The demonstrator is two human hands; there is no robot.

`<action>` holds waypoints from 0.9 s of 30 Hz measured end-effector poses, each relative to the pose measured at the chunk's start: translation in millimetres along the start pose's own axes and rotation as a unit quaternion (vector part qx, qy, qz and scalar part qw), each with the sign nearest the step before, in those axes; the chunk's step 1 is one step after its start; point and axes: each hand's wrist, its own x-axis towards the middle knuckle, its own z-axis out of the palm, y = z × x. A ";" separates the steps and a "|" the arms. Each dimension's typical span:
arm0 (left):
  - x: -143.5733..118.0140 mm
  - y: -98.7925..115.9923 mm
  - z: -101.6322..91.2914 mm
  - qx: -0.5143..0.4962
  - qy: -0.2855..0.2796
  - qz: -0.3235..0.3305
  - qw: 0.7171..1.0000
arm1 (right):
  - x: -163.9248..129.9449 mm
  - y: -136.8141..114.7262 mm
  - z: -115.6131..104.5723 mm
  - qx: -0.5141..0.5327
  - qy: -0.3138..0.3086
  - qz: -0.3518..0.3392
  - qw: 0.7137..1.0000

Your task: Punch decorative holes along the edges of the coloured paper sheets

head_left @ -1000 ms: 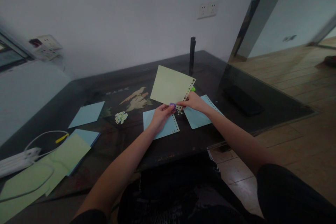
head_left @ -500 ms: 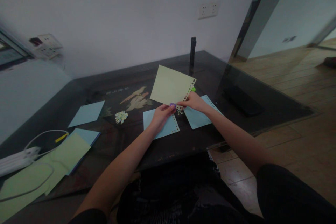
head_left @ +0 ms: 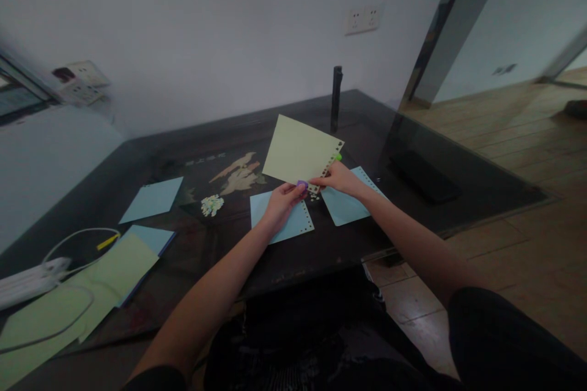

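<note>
Seen from my remote seat, both hands hold a pale green sheet (head_left: pixel 297 151) tilted up above the middle of the dark table (head_left: pixel 137 165), its right edge lined with punched holes. My left hand (head_left: pixel 280 200) pinches the sheet's near corner, fingers closed around a small purple object (head_left: pixel 301 184) pressed against the paper; I cannot tell what that object is. My right hand (head_left: pixel 338 178) grips the perforated edge just beside it, fingers closed on the paper, with a bit of bright green (head_left: pixel 338 157) showing past the knuckles. Under the hands lie two blue sheets with punched edges, one (head_left: pixel 293 223) beneath the left wrist and one (head_left: pixel 346 206) beneath the right, near each other but apart. A small heap of paper dots (head_left: pixel 211 204) sits to the left of them, near a pale inlaid picture (head_left: pixel 238 174) in the tabletop. Farther left rest another blue sheet (head_left: pixel 153 198), a stack of green and blue paper (head_left: pixel 123 263) and a white cable (head_left: pixel 73 238). A dark upright post (head_left: pixel 336 98) stands at the far edge, and a flat black object (head_left: pixel 424 174) lies to the right.
</note>
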 end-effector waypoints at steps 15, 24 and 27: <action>-0.4 0.1 2.1 0.015 0.008 0.009 1.000 | 0.1 2.3 -0.1 -0.013 0.006 0.007 1.000; 1.0 -2.3 0.7 0.018 0.013 0.012 1.000 | -0.3 1.0 0.1 -0.022 -0.001 0.004 1.000; 0.5 -1.5 1.6 0.019 0.018 0.010 1.000 | -1.5 -2.0 0.1 -0.016 -0.007 0.012 1.000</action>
